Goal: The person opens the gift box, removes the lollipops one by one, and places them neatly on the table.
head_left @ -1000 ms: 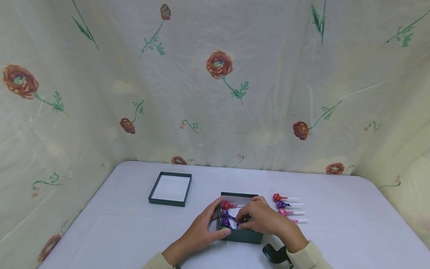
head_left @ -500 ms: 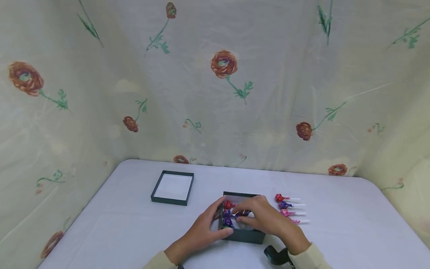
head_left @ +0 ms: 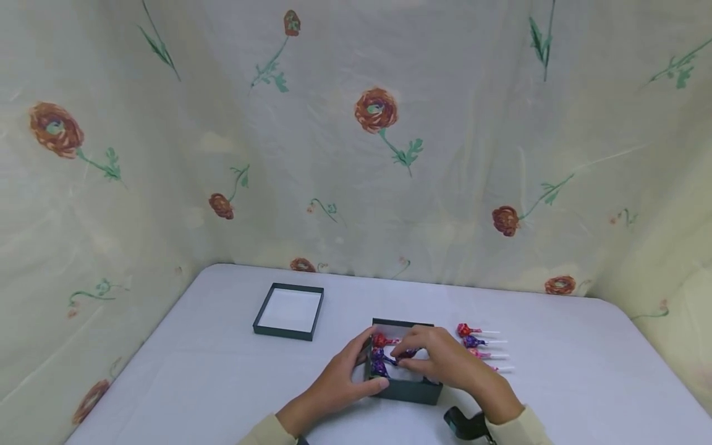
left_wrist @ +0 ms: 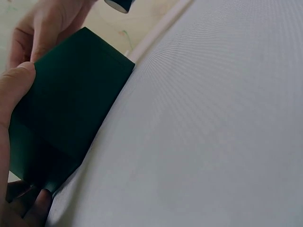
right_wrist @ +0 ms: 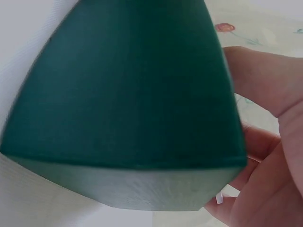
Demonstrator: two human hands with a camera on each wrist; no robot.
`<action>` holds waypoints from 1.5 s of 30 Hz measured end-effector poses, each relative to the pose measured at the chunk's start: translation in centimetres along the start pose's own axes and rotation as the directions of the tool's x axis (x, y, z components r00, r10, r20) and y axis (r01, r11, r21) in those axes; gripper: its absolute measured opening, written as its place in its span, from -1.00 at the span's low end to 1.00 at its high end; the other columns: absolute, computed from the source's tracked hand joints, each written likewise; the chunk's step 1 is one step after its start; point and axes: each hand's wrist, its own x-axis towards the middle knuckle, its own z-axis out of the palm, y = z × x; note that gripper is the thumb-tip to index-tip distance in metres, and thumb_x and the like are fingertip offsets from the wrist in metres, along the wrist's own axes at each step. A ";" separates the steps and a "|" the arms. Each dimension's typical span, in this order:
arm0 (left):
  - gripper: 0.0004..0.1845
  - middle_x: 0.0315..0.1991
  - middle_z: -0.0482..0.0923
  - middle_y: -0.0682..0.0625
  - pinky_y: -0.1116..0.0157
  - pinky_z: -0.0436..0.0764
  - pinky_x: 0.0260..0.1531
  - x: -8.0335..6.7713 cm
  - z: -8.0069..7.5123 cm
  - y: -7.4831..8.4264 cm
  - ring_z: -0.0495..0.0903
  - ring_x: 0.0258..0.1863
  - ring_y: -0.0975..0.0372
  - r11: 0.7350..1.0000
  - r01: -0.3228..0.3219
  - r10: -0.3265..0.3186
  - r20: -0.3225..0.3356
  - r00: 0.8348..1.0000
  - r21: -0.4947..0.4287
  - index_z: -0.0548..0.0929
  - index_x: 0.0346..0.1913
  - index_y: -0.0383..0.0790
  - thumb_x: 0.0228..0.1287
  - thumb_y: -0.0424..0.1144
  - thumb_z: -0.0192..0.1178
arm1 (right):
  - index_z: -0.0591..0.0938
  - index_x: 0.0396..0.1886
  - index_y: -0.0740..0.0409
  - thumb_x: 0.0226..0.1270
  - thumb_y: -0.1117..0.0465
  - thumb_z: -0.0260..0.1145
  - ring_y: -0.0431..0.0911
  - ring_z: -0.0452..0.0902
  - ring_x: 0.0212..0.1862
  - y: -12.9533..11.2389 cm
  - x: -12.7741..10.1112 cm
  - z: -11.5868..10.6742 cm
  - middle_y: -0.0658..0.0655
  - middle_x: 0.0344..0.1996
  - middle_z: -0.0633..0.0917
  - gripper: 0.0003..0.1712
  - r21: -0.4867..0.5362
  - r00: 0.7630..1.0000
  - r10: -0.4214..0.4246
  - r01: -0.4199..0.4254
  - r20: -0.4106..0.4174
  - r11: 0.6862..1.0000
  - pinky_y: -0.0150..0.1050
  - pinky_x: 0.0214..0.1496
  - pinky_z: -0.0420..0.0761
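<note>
White table (head_left: 222, 371), hands gripping green box (head_left: 408, 390) near front edge.

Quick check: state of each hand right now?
Left hand: grips the dark green box by its left side, thumb on the front wall.
Right hand: over the box, fingers pinching a purple lollipop.
</note>
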 end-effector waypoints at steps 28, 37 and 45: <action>-0.09 0.48 0.08 0.13 0.17 0.34 0.31 0.0 0.1 0.1 0.20 0.41 0.17 1.000 0.001 -0.001 -0.002 1.000 0.002 0.02 0.52 0.17 0.20 0.13 0.28 | 0.72 -0.10 0.03 0.19 0.09 0.43 -0.31 0.58 -0.20 -0.6 -2.2 -1.8 -0.20 -0.27 0.69 -0.72 -0.049 0.984 0.105 -0.113 -0.144 0.992 -0.15 -0.04 0.67; -0.08 0.48 0.08 0.12 0.15 0.35 0.30 0.1 0.2 0.1 0.20 0.41 0.17 1.000 0.019 -0.019 -0.009 1.000 0.015 0.02 0.52 0.20 0.18 0.17 0.28 | 0.73 -0.16 -0.04 0.13 0.11 0.48 -0.29 0.59 -0.22 -0.1 -4.2 -2.7 -0.20 -0.29 0.67 -0.75 -0.088 0.964 0.117 -0.142 -0.239 0.986 -0.21 -0.16 0.70; -0.06 0.49 0.07 0.10 0.18 0.35 0.30 0.0 0.2 0.1 0.21 0.41 0.16 1.000 0.021 -0.021 -0.007 1.000 0.009 0.02 0.52 0.19 0.16 0.16 0.31 | 0.71 -0.20 -0.01 0.09 0.14 0.51 -0.23 0.59 -0.25 0.9 -6.5 -3.4 -0.17 -0.31 0.67 -0.75 -0.088 0.942 0.160 -0.193 -0.294 0.977 -0.21 -0.16 0.70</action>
